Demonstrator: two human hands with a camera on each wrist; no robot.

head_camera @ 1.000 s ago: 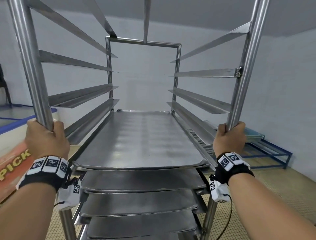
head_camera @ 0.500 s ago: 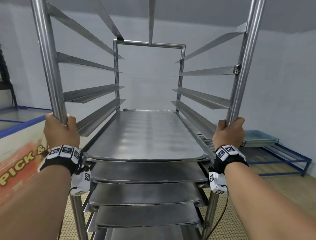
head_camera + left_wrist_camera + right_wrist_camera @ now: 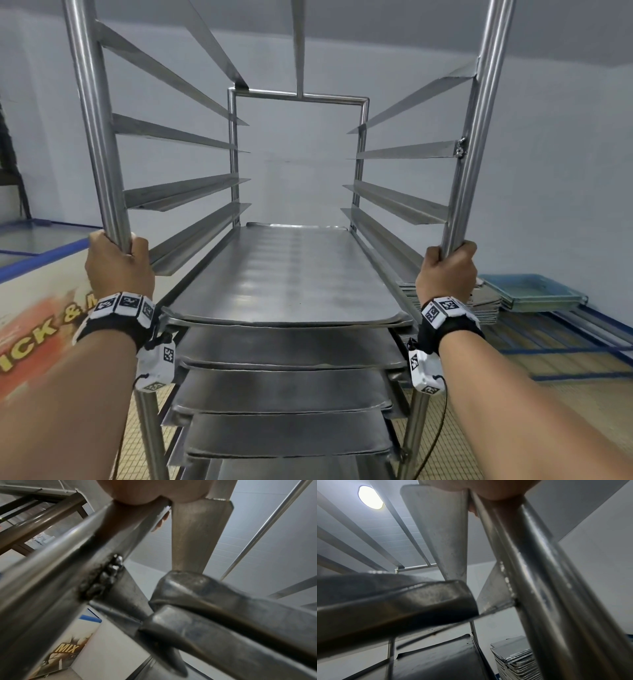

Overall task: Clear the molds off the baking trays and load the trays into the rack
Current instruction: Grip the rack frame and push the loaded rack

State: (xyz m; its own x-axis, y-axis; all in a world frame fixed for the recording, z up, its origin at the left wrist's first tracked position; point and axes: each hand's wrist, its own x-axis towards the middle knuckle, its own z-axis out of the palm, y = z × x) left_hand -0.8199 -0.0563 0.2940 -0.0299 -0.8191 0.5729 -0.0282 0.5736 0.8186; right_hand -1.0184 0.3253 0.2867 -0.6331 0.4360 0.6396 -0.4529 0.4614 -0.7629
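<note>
Trays (image 3: pixel 291 274), stiff, heavy metal best taken by the lipped front edges between the fingers, sit loaded while the rack (image 3: pixel 102 137) posts are gripped by left hand (image 3: pixel 118 270) and right hand (image 3: pixel 445 274).

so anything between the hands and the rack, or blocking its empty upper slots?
No. The left hand and right hand each grip a front post of the rack. Runners above the top tray look clear.

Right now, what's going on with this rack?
A person stands at the tray rack, the left hand and right hand each gripping a front upright. Baking trays already fill the lower slots, bare of molds; the upper runners hold nothing. More trays sit stacked at right.
</note>
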